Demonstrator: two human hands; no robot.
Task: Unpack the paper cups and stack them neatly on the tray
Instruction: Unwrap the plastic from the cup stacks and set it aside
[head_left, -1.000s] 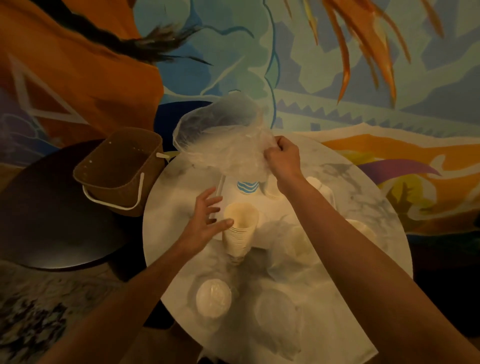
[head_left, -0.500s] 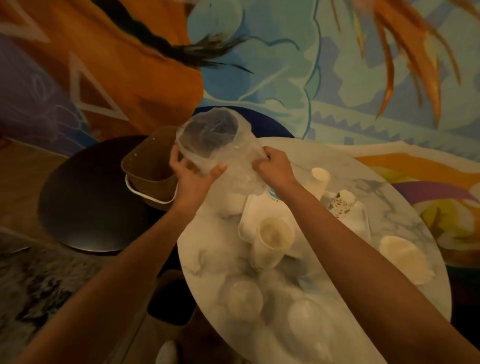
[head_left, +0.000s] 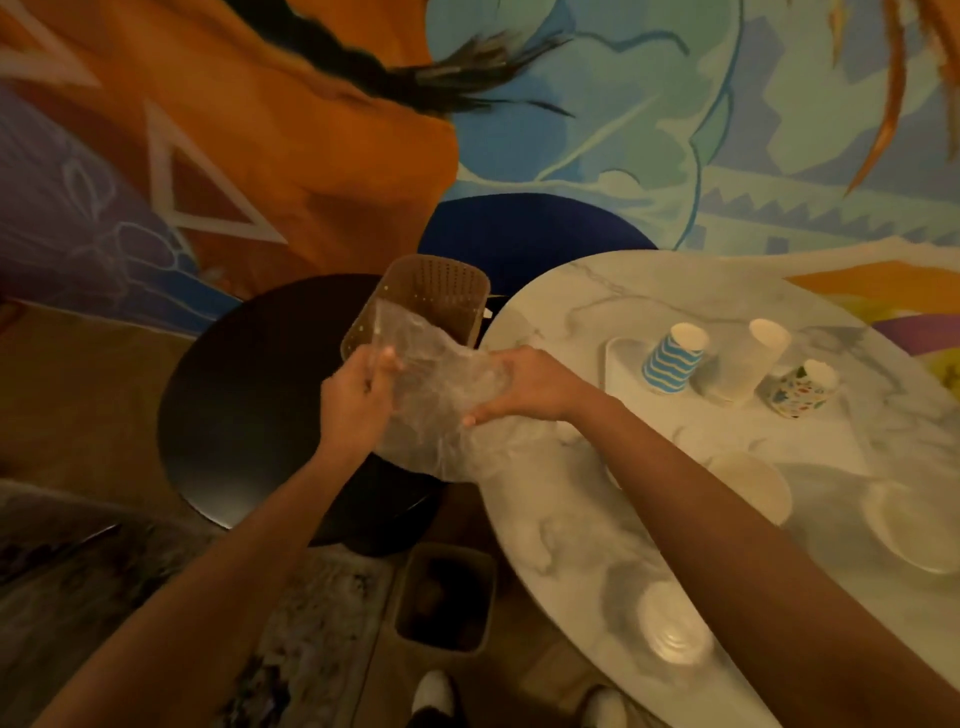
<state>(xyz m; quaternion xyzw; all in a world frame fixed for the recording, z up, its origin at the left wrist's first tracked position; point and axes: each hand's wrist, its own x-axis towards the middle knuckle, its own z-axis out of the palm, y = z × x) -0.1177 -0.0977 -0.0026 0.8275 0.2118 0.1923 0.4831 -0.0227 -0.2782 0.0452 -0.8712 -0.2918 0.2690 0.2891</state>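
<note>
Wrapping is what both hands are busy with: a clear, crumpled plastic bag (head_left: 441, 400) is held just off the left edge of the marble table (head_left: 571, 291), above the dark round side table (head_left: 244, 405) and just in front of the brown perforated basket (head_left: 434, 293). The left hand (head_left: 358, 397) pinches the bag's left side, fingers curled into the film, and the right hand (head_left: 524, 387) grips its right side the same way. The bag looks empty, though the film is too cloudy to be sure. On the white tray (head_left: 613, 358), toward the table's far side, stand a blue striped cup (head_left: 672, 361), a plain white cup (head_left: 750, 364) and a speckled cup (head_left: 800, 389), apart from one another and leaning a little rather than nested. Pale wrapped packs of cups (head_left: 670, 626) lie along the near edge, under the right forearm, so the unpacking seems only partly done. The bag is probably bound for the basket; being light and springy, it could open out and slide to the floor if released short of the rim. Bringing the right arm back low over the table could nudge the wrapped packs off the near edge or tip the loose cups.
</note>
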